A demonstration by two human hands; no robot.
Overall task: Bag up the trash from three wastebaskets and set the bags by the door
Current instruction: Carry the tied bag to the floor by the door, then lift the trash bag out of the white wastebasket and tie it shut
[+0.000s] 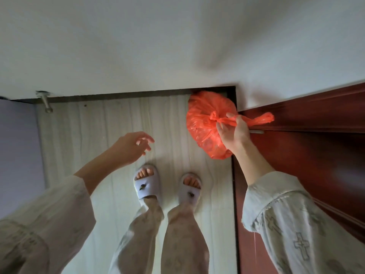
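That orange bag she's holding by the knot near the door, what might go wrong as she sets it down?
The right hand grips the orange bag only by its tied handles, and the thin plastic might tear or slip. The bag hangs in the corner against the dark red door, so it could get in the door's way. The left hand hangs free, not supporting the bag.

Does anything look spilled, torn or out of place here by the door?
Nothing stands out. The right hand holds the knotted orange bag by its tied top in the corner beside the dark red door. No trash shows on the floor. The left hand is free.
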